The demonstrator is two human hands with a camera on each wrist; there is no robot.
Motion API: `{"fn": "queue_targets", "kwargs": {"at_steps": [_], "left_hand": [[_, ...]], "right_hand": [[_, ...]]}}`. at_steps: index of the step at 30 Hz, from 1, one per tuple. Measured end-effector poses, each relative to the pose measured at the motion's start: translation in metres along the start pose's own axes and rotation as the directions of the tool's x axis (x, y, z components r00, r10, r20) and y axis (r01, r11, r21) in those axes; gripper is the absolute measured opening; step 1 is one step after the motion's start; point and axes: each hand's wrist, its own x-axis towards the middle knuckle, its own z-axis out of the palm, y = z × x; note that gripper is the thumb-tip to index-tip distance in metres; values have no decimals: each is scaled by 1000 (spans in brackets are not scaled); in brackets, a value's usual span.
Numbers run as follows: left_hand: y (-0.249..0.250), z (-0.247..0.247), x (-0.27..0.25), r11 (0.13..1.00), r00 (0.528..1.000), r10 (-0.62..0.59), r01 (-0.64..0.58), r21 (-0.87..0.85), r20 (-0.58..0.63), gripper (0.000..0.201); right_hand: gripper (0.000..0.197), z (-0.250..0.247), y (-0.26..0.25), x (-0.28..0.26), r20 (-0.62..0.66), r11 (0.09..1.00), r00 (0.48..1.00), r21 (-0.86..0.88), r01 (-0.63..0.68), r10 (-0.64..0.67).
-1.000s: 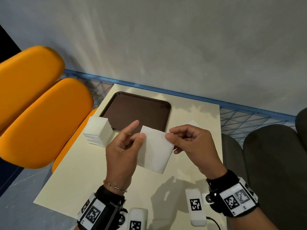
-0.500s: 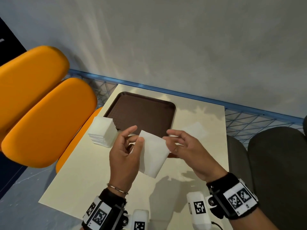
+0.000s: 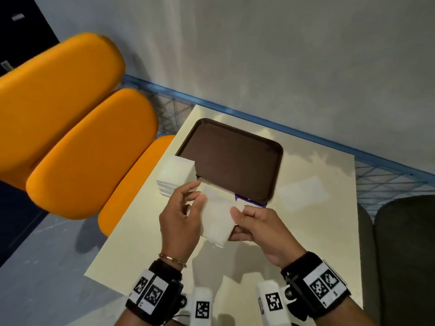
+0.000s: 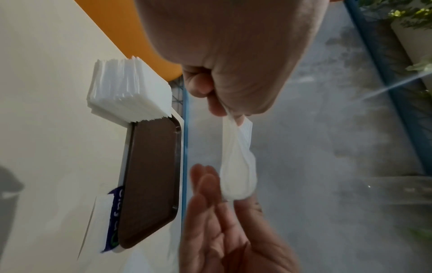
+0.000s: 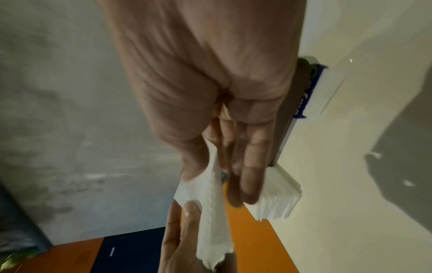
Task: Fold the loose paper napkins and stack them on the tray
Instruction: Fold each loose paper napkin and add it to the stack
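Both hands hold one white paper napkin (image 3: pixel 217 217) in the air above the cream table (image 3: pixel 146 231), near the tray's front edge. My left hand (image 3: pixel 186 208) pinches its left edge between thumb and fingers. My right hand (image 3: pixel 244 222) pinches its right edge with the thumb on top. The napkin (image 4: pixel 237 166) hangs bowed between the two pinches, and its crinkled edge (image 5: pixel 210 212) shows in the right wrist view. The brown tray (image 3: pixel 235 161) lies bare behind the hands. A thick stack of white napkins (image 3: pixel 175 174) stands at the tray's left front corner.
A single flat napkin (image 3: pixel 302 192) lies on the table right of the tray. A blue-edged wrapper (image 3: pixel 249 201) pokes out under the tray's front edge. Orange seat cushions (image 3: pixel 82 149) stand left of the table, a dark chair (image 3: pixel 404 243) to the right, and a grey wall behind.
My right hand let go of the napkin's top corner, opened briefly, and now pinches the right edge lower down. The napkin has narrowed between the hands. The head view shifted.
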Motion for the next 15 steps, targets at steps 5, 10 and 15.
{"fn": "queue_targets", "kwargs": {"at_steps": [5,10,15], "left_hand": [[-15,-32,43,1000,1000,8,-8,21,10,30],[-32,-56,78,1000,999,21,-22,23,30,29],[-50,-76,105,1000,997,5,-7,29,73,30]], "right_hand": [[19,47,-5,20,76,992,995,-120,-48,57],[32,83,-10,44,178,990,977,-100,-99,116],[30,106,-5,67,206,978,967,-173,-116,151]]}}
